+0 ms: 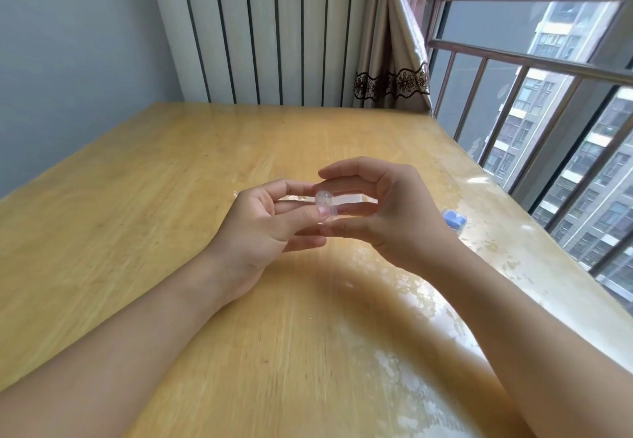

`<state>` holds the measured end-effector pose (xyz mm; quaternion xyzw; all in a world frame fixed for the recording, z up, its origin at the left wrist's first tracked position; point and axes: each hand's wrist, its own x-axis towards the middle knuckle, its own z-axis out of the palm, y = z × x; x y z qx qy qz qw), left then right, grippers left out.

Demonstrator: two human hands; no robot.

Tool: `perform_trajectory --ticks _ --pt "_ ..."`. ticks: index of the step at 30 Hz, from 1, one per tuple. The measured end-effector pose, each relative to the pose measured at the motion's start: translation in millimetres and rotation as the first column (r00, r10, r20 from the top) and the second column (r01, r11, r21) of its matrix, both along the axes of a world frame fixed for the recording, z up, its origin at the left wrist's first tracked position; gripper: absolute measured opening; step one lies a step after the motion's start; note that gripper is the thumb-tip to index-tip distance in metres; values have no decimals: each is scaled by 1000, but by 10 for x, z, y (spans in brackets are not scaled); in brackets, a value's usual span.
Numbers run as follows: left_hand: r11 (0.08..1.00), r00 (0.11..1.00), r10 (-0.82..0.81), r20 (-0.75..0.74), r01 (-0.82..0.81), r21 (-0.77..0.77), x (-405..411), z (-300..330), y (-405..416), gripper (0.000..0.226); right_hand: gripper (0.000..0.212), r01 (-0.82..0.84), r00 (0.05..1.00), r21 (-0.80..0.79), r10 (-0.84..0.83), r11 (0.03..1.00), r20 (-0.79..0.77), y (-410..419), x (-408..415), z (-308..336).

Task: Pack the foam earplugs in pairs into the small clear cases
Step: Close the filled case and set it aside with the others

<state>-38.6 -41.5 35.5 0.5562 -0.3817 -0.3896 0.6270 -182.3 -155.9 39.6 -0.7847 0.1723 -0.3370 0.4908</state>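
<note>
Both forearms reach in from the near edge over the wooden table, which is covered by a glossy clear sheet with whitish patches toward the right. Above the middle of the table the two hands meet. The left hand pinches a small clear case between its thumb, pressed against the case's near side, and its index finger, which lies along the far side; the other fingers of that hand curl loosely below. The right hand arches over from the right: its index finger curves above the case and its thumb comes in just beneath, with the middle fingers touching the case's right side. Whether the case is open or closed, and whether anything lies inside it, cannot be told through the blur.

To the right, just past the right wrist, a second clear case lies on the table with blue earplugs inside; the wrist hides its near part.

Farther off, a white ribbed panel and a curtain stand behind the table, and a railing runs along the right.
</note>
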Motion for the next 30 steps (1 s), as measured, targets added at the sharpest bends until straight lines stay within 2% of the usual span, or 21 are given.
perform_trajectory --ticks 2,4,7,13,17,21,23,26,30 --pt "1000 1000 -4 -14 4 -18 17 -13 1 28 51 -29 1000 50 29 998 10 9 -11 23" --pt "999 1000 8 13 -8 -37 31 -26 -5 28 40 -71 997 185 67 980 28 -6 -27 39" --pt "997 995 55 89 -51 -51 7 -69 -29 31 26 -32 999 304 24 952 27 2 -10 30" --pt "996 980 89 175 -85 -32 -4 -134 -66 34 24 43 998 378 -55 925 22 -4 22 -17" --pt "992 988 122 94 -117 -50 -7 -140 -68 6 29 62 998 342 -56 938 -29 27 25 -50" --pt "996 995 84 56 -83 -23 22 -81 -59 15 27 16 1000 417 -11 909 -15 -49 -26 36" --pt "998 998 50 49 -51 19 1 -67 -77 18 27 44 999 461 -28 887 -42 -131 -59 63" --pt "994 972 -16 235 -11 113 -48 -127 -87 17 26 89 989 414 -30 906 -147 -220 -127 64" --pt "978 862 -86 500 -24 209 -78 -180 -44 25 27 91 947 288 6 953 -320 -347 -235 64"
